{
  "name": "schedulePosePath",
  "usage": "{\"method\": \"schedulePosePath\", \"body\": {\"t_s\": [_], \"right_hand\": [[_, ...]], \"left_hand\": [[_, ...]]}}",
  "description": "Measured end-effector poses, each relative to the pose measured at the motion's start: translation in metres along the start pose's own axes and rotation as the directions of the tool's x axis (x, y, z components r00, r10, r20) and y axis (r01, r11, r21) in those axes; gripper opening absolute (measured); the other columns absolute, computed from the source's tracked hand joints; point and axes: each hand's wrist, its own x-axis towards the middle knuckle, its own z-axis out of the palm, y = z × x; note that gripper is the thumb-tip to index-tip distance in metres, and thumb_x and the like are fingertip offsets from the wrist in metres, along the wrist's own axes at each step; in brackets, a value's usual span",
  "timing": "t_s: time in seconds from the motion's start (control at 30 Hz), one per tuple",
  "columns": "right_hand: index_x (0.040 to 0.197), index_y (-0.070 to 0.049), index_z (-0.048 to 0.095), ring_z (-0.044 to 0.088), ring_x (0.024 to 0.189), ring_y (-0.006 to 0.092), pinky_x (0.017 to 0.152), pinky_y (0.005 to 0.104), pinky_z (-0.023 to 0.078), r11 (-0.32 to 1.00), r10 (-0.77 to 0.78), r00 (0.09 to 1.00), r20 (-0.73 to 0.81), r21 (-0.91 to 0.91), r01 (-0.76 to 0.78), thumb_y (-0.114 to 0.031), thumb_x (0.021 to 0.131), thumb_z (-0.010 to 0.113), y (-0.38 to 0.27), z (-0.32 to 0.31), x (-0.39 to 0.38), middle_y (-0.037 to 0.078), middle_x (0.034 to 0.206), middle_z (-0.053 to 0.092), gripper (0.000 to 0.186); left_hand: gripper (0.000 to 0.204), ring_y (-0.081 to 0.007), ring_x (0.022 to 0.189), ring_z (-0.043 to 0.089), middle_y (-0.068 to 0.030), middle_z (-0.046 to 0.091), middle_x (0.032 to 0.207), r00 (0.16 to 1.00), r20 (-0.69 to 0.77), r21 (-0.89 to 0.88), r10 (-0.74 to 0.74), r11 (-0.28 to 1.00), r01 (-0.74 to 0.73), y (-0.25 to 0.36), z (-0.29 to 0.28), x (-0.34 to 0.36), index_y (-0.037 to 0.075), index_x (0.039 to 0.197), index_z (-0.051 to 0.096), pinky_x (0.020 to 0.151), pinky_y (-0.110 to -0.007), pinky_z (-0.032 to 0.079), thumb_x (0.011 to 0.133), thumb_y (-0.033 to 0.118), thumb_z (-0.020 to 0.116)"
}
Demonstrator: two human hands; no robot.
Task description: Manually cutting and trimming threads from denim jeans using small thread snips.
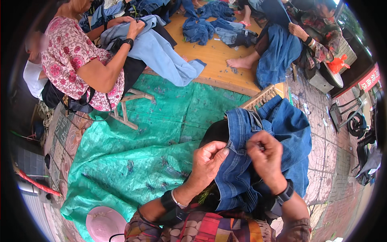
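A pair of blue jeans [282,141] lies across my lap, its waistband toward me and the leg folds spread to the right. My left hand [207,163] pinches the denim between thumb and fingers at the left side of the waist. Just right of it, my right hand [266,155] is closed over the same jeans, fingers curled together. Something small and dark shows between those fingers, too small to name.
A green tarp [161,133] with thread scraps covers the ground at left. Ahead is a low wooden platform [217,72] bearing denim piles [197,30]. One co-worker handles light-blue jeans [173,64]; another holds dark jeans [278,52]. A pink hat [105,226] lies lower left.
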Motion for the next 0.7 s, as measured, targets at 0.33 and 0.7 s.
{"method": "schedulePosePath", "body": {"t_s": [0.33,0.7], "right_hand": [[0.075,-0.005,0.055,0.03,0.058,0.0027,0.052,0.0193,0.023,0.941,0.123,0.917,-0.378,-0.25,-0.229,-0.011,0.091,0.059,-0.013,-0.146,-0.04,-0.007,0.066,0.041,0.017],[0.101,-0.004,0.059,0.064,0.071,0.0202,0.059,0.0266,0.05,0.923,-0.185,0.955,0.231,-0.292,0.249,0.008,0.063,0.07,-0.013,-0.008,0.003,0.01,0.095,0.063,0.041]], "left_hand": [[0.012,0.0004,0.073,0.045,0.0055,0.057,0.084,0.967,0.223,-0.28,-0.12,0.943,0.182,0.007,-0.009,0.013,0.001,0.098,0.061,0.063,-0.016,0.036,0.088,0.007,0.061],[0.011,-0.001,0.075,0.049,0.0037,0.059,0.087,0.99,0.14,-0.197,-0.001,0.98,0.028,0.003,0.014,0.02,0.0,0.098,0.059,0.064,-0.017,0.04,0.089,0.007,0.061]]}}
